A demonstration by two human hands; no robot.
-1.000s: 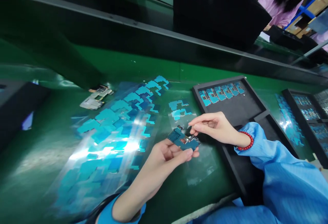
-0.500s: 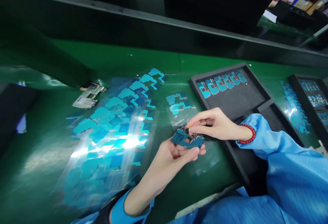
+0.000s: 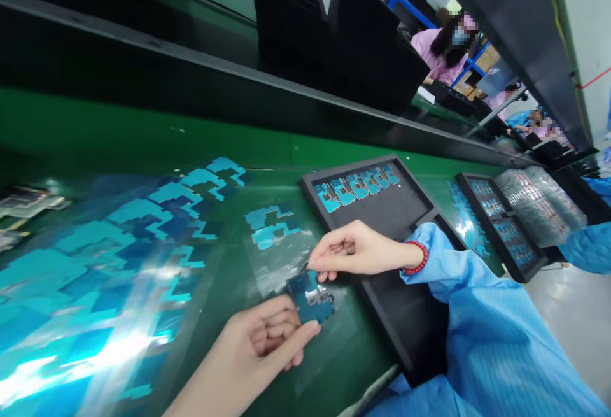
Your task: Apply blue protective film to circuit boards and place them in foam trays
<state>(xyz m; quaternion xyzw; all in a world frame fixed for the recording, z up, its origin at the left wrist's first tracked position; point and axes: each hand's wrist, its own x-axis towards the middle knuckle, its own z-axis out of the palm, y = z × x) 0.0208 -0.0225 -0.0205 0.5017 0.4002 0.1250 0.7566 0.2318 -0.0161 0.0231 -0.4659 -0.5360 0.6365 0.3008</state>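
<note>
A small, irregular blue circuit board is in front of me, held at its lower edge between the thumb and fingers of my left hand. Thumb and forefinger of my right hand pinch at its upper corner. Whether a thin film lies between those fingertips I cannot make out. Just beyond the board, two blue cut-out film pieces rest on a clear sheet. Several similar boards stand in a row along the far side of a black tray, which lies beside and under my right forearm.
Many overlapping blue film cut-outs cover the green table at left, beside some metallic parts. Another black tray of boards and clear packaging stand at right. Black racks stand behind a ledge. Co-workers sit beyond.
My view has swung right and up, bringing co-workers and the packaging into sight. The board has turned in my left hand, and my right fingers now meet its upper corner.
</note>
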